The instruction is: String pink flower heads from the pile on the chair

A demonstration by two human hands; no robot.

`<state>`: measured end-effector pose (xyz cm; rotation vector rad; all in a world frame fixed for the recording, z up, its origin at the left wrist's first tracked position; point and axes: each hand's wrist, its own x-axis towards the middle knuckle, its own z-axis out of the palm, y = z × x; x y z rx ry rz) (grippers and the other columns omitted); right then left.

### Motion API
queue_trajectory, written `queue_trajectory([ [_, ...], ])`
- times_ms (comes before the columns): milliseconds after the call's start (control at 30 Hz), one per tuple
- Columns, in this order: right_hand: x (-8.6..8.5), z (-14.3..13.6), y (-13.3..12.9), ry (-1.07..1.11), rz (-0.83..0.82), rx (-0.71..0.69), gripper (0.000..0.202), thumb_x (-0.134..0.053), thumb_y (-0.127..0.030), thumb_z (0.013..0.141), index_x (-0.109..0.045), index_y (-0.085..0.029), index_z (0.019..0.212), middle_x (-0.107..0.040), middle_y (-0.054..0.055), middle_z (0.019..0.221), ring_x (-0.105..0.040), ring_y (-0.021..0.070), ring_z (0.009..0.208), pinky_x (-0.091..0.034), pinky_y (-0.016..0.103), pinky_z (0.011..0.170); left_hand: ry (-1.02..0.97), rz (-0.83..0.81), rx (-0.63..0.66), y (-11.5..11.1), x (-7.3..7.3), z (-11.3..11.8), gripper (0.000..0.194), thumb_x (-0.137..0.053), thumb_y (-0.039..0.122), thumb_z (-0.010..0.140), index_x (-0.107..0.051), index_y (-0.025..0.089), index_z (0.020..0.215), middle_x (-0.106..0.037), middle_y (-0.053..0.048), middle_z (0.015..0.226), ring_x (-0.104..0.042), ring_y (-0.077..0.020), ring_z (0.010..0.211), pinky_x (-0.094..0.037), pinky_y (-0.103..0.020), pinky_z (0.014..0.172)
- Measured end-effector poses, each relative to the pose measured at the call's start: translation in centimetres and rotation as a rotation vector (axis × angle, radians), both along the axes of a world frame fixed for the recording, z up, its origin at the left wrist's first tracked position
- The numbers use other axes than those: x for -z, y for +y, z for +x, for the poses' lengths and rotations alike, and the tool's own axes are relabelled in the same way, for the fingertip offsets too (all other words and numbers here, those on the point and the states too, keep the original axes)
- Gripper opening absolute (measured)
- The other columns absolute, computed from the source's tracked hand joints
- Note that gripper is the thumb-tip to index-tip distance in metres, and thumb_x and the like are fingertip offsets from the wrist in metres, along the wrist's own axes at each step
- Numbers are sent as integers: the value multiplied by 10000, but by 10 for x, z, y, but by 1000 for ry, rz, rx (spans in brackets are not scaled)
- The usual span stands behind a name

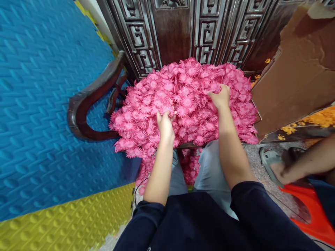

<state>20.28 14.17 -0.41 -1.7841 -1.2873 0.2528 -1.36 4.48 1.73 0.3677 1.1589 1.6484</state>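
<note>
A large heap of pink artificial flower heads [187, 101] covers the carved dark wooden bench in front of me. My left hand [165, 126] is over the front middle of the heap, its fingers spread and their tips at the edge of a pale pink flower [166, 109]. Whether they touch it I cannot tell. Farther back and to the right, my right hand [222, 97] is at the surface of the heap with thumb and fingers apart. Some of its fingertips are hidden, and no flower shows clearly in it.
A curved wooden armrest [78, 118] stands left, before blue mats [47, 87] with a yellow strip [78, 205]. On the right are brown cardboard [295, 76], orange flower pieces [321, 116], another person's leg [306, 162] and a red plastic stool [311, 205]. More pink flowers lie below the bench.
</note>
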Motion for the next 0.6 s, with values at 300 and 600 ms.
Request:
queue_trajectory([
  [300,-25,-40,-39,209,208,-130,424,-481,-446,830,-513,-252,1206,-414,76,1350,-387,196,1298,-364,394,1042,150,-82,49,-28,21,3,120,-541,170,775,-553,189,893,-626,-17,915,-590,-68,717,-473,-175,653],
  [600,-5,-119,-108,1028,-288,-800,286,-717,-488,626,-660,-226,723,-608,-38,696,-546,79,639,-459,221,645,283,-11,22,-46,15,-3,240,-611,256,757,-584,182,984,-620,-38,1031,-593,-117,966,-460,-214,855],
])
